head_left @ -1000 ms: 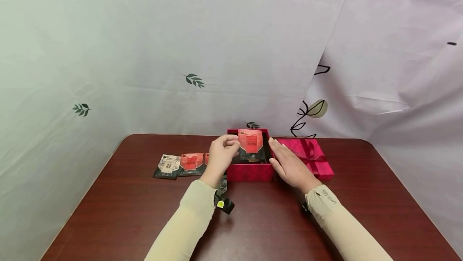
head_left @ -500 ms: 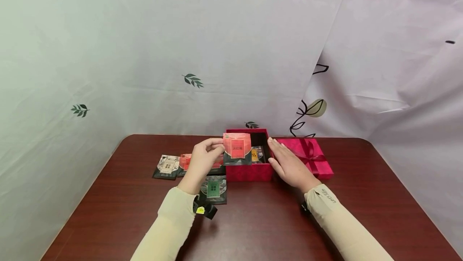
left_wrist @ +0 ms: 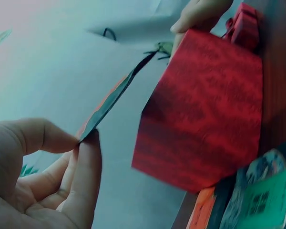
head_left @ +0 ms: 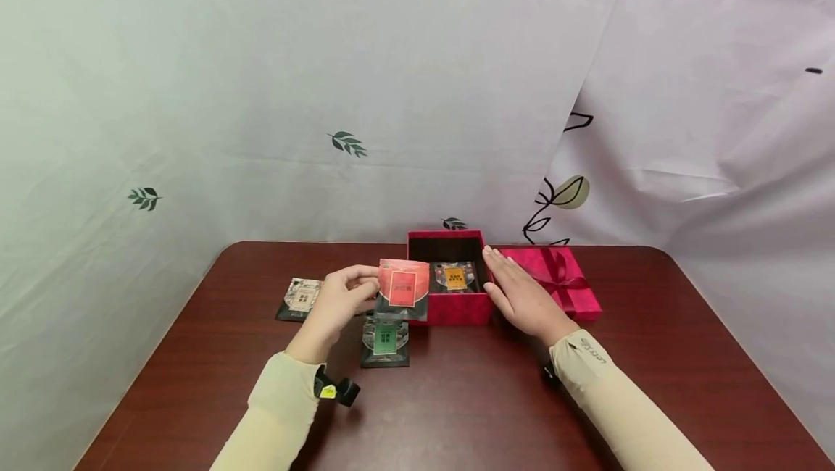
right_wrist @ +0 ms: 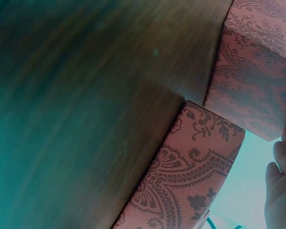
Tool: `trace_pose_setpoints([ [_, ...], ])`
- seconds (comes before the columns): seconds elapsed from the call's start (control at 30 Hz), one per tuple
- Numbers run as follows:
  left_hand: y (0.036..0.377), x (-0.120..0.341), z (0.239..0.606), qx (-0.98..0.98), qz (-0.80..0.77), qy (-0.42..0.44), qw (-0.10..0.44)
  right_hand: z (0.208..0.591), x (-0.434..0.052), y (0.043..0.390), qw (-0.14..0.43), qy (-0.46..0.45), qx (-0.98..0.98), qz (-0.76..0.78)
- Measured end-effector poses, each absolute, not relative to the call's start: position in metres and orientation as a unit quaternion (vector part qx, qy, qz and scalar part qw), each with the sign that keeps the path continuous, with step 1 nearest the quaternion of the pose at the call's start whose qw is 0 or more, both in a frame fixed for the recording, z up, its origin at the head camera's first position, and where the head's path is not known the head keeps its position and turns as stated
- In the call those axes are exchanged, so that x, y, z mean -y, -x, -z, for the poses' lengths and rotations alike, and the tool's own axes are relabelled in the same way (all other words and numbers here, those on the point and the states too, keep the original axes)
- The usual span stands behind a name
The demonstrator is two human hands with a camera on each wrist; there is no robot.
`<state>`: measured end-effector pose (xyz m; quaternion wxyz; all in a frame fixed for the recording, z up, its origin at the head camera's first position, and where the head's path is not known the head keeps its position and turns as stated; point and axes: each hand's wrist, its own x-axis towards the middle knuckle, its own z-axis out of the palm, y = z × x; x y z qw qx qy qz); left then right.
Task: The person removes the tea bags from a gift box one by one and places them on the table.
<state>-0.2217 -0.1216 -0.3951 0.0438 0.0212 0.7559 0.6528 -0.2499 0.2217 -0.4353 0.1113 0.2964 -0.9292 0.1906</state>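
My left hand (head_left: pixel 335 304) pinches one edge of a flat red-and-black sachet (head_left: pixel 402 290) between thumb and finger. The sachet hangs in the air in front of the left part of an uncovered red box (head_left: pixel 457 311); the left wrist view shows the sachet (left_wrist: pixel 109 100) edge-on. Inside the box lies a sachet with an orange label (head_left: pixel 453 279). Straight fingers of my right hand (head_left: pixel 525 297) rest against the box's right side. A green-labelled sachet (head_left: pixel 385 340) lies on the table below the held one. Part of a red sachet (left_wrist: pixel 200 210) shows beside it in the left wrist view.
Right of the box lies its red lid (head_left: pixel 554 279) with a ribbon bow, partly behind my right hand. A beige-and-black sachet (head_left: pixel 301 297) is on the table (head_left: pixel 470 398) at the left, partly covered by my left hand. A pale patterned cloth (head_left: pixel 417 94) hangs behind.
My left hand has taken the red-and-black sachet up out of the box and moved it left and nearer. The orange-labelled sachet in the box has come into sight. My right hand has stayed put.
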Motion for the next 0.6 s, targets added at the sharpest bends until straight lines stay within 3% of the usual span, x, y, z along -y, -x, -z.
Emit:
trace_pose_setpoints([
  [0.37, 0.227, 0.167, 0.4, -0.751, -0.65, -0.051, 0.104, 0.434, -0.222, 0.25, 0.11, -0.294, 0.931, -0.186],
  [0.6, 0.232, 0.191, 0.41, -0.784, -0.609, -0.045, 0.114, 0.436, -0.222, 0.251, 0.109, -0.294, 0.931, -0.185],
])
